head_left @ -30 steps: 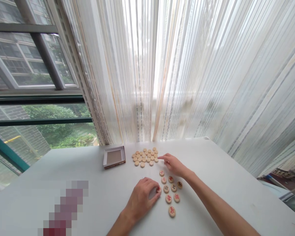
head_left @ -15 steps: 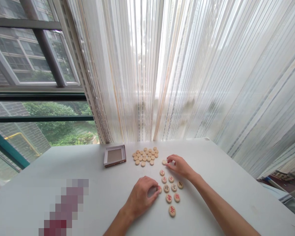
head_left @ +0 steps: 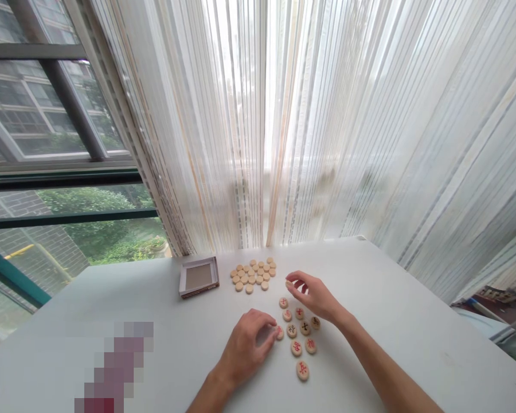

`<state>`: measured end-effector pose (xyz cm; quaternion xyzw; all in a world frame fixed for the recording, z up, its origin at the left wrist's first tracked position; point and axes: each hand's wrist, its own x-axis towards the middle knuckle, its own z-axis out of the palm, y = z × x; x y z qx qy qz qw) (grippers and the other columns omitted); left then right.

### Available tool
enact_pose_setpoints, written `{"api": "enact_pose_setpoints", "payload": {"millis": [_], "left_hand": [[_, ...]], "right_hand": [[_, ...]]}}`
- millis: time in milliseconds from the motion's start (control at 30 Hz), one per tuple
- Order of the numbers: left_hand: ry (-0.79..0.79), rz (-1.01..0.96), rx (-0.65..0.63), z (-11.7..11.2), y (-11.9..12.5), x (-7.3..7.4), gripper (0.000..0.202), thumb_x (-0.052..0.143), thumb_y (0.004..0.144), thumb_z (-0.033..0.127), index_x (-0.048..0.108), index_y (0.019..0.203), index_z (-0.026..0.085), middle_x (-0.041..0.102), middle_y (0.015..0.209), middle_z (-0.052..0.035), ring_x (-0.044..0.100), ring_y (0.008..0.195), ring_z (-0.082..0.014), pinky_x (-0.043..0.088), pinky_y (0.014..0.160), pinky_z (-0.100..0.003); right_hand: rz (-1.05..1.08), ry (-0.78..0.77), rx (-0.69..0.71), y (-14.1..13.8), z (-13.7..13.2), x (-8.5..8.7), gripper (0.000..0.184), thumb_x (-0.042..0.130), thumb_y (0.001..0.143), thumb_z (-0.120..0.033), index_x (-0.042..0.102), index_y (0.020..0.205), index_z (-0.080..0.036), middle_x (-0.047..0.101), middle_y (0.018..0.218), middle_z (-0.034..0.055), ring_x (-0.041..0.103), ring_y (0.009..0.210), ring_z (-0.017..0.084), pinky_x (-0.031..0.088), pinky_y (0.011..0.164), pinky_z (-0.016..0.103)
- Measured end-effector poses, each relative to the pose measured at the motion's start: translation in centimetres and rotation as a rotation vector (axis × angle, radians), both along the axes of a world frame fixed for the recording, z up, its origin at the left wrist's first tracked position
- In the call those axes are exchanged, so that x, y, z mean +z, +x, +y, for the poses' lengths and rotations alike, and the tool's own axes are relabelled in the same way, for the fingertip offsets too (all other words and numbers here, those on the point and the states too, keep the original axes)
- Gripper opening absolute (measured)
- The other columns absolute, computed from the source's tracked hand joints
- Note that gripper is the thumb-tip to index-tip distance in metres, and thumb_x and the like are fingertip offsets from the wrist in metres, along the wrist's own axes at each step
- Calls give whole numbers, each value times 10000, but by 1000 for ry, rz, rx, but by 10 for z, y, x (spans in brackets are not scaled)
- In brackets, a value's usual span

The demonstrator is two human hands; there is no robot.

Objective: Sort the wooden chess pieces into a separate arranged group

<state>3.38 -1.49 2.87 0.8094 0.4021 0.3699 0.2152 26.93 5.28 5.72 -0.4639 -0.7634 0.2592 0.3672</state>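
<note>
Well, the head view, the only one, looks down on a smooth, matte white tabletop (head_left: 391, 321) pushed against a sheer, finely striped curtain (head_left: 327, 143).

The left hand (head_left: 249, 344) rests knuckles up on the tabletop with its fingers curled. Their tips lie against the red-marked disc (head_left: 279, 333) at the left edge of a loose cluster. Whether they actually pinch it cannot be told.

The right hand (head_left: 313, 295) hovers just beyond the cluster, its palm turned inward and its fingers bent in a loose hook. The fingers hide whether anything sits between them.

Between and below the two hands lie the face-up discs (head_left: 301, 370). They are small, round, flat pieces of pale, unvarnished-looking wood with softly rounded rims. Each has one carved character, most filled in red and a few in black or dark ink. The characters look Chinese, but they are too small to read with confidence. The discs lie flat, close together and mostly not touching.

Farther back, just beside the right hand's fingertips, is a tight patch of blank discs (head_left: 253, 274). They are the same wood and shape, with their plain sides up, and many touch edge to edge.

To the left of that patch sits a shallow square cardboard tray (head_left: 199, 276) with a white rim, a brown inner floor and a darker lower edge. No print shows on it.

A pixelated reddish patch (head_left: 112, 367) covers the near left of the tabletop. Behind the curtain's left edge, a dark-framed window (head_left: 69, 115) shows greenery and a building.
</note>
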Motion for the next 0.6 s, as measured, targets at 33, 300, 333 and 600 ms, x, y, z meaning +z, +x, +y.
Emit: {"api": "enact_pose_setpoints", "payload": {"millis": [33, 300, 333, 600], "left_hand": [[-4, -25, 20, 0, 0, -1, 108, 624, 922, 216, 672, 1017, 234, 712, 982, -49, 646, 938, -226, 517, 877, -387], [34, -242, 103, -1, 1, 1, 170, 598, 943, 310, 619, 1084, 217, 684, 972, -53, 657, 886, -208, 557, 818, -354], [38, -254, 96, -2, 2, 3, 159, 604, 941, 309, 621, 1067, 215, 682, 957, -51, 656, 872, -205, 558, 806, -348], [-29, -290, 61, -6, 4, 11, 103, 591, 963, 279, 667, 976, 210, 678, 887, -43, 637, 824, -186, 540, 776, -320]], "right_hand": [[22, -18, 19, -2, -10, 4, 200, 545, 959, -368, 652, 1049, -224, 716, 987, 30, 677, 841, 162, 546, 740, 288], [500, -459, 274, -34, -57, 5, 337, 622, 916, -530, 610, 999, -204, 713, 902, 49, 691, 829, 196, 549, 721, 314], [537, -479, 283, -38, -59, 3, 340, 627, 912, -534, 608, 999, -206, 710, 887, 44, 685, 813, 190, 546, 724, 316], [660, -484, 256, -49, -76, 3, 329, 615, 922, -537, 598, 978, -213, 686, 930, 50, 686, 805, 188, 572, 804, 370]]}}
